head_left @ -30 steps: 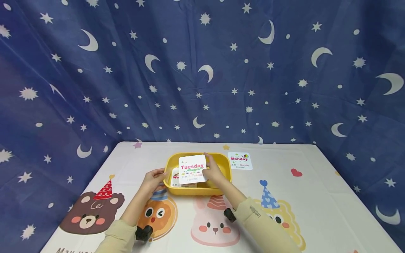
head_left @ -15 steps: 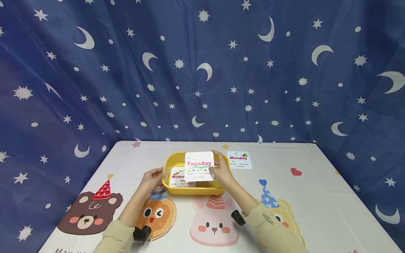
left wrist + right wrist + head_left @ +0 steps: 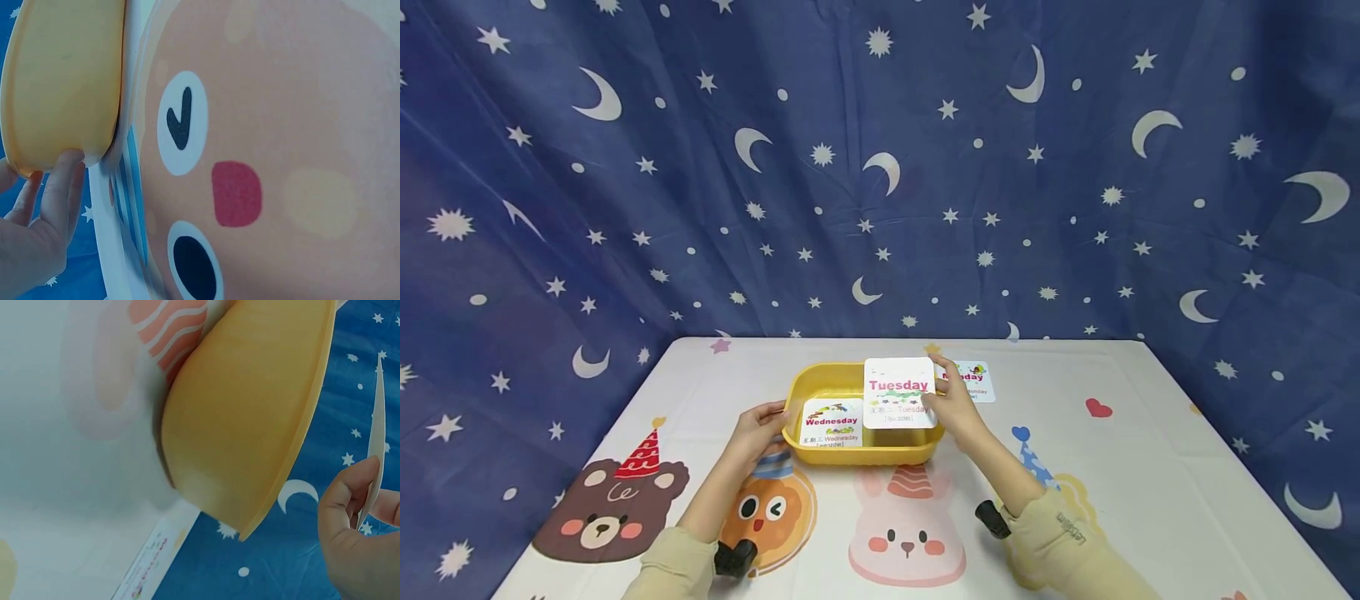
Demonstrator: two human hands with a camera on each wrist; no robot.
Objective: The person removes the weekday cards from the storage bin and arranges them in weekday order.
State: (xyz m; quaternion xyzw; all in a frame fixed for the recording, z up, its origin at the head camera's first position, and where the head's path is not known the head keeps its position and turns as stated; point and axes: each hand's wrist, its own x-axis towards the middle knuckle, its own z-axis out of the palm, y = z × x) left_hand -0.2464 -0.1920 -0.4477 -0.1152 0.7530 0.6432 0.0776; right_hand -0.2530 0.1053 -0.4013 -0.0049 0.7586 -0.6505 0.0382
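My right hand [image 3: 958, 406] pinches the right edge of a white Tuesday card [image 3: 898, 393] between thumb and fingers, holding it up over the right part of a yellow plastic tray [image 3: 862, 455]. Seen edge-on in the right wrist view, the card [image 3: 377, 431] stands beyond the tray's rim. A Wednesday card [image 3: 832, 423] lies face up inside the tray at its left. At the tray's left end, my left hand [image 3: 758, 433] holds the rim, its fingers against the outer wall in the left wrist view.
A Monday card [image 3: 977, 383] lies on the table right of the tray, partly covered by my right hand. The white tablecloth [image 3: 1150, 492] carries printed cartoon animals. A blue curtain [image 3: 820, 167] with moons and stars hangs behind the table's far edge.
My right hand has carried the Tuesday card to the right across the tray, uncovering the Wednesday card. The hand now overlaps the Monday card. My left hand has stayed at the tray's left end.
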